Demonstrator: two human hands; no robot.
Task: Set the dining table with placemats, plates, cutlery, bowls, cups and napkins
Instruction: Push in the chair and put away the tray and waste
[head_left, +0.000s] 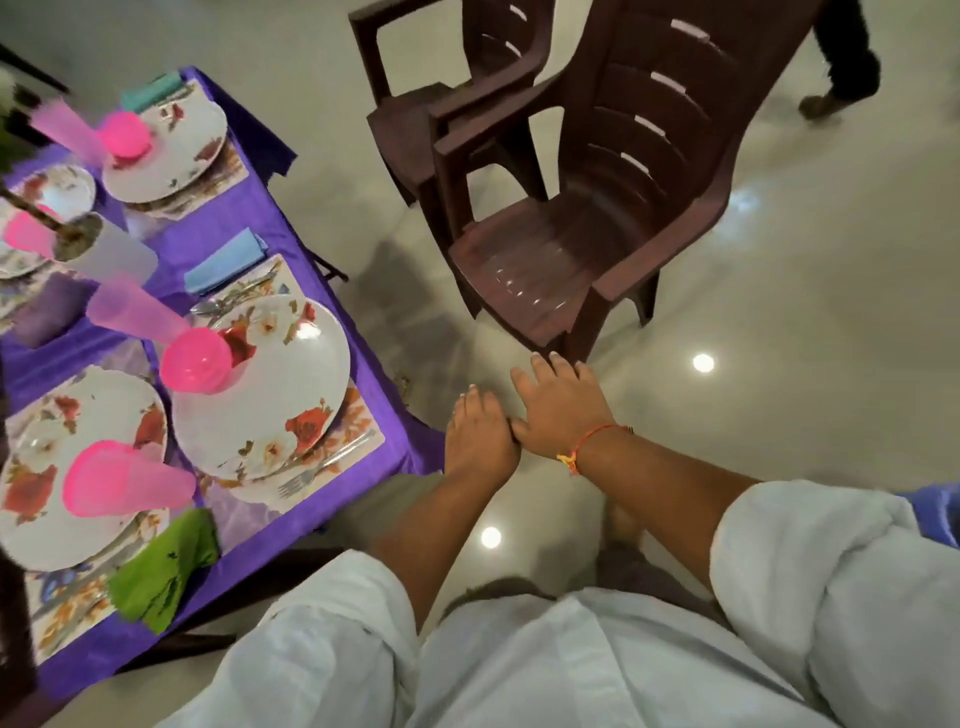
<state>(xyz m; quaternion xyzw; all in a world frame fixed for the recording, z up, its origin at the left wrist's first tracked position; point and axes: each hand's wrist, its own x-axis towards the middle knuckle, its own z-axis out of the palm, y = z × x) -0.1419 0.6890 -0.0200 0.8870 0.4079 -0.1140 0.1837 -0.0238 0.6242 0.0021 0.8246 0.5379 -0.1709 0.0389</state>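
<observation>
- Plates: five floral ones in view, counting one cut off at the left edge. The big plate (291, 374) near the table corner is the reference for every place below.
- Bowls: two, both pink. One bowl (195, 361) sits on the left part of the big plate, the other on the plate beyond it.
- Cups: five (four pink or purple, one pale). The nearest cup (124, 486) sits on the plate left of the big plate.
- Napkins: four. The blue napkin (223, 267) is just beyond the big plate, a teal one farther beyond, a purple one to its left, and the green napkin (166, 566) on its near left.
- Placemats: three plainly seen. One placemat (358, 415) lies under the big plate.
- Cutlery: one fork (322, 465) at the big plate's near side and one spoon (208, 306) at its far side.
- Surface: a purple tablecloth (249, 218) covers the table.
- Room: a glossy pale floor (779, 338) shows lamp reflections. Two brown chairs (597, 234) stand right of the big plate, one behind the other.
- Orientation: the fork's long axis follows the placemat's near edge, tines toward the green napkin. The blue napkin's long axis runs roughly parallel.
- Hands: the left hand (480, 431) and right hand (558, 410) are right of the big plate, over the floor. They touch side by side, fingers straight, holding nothing.
</observation>
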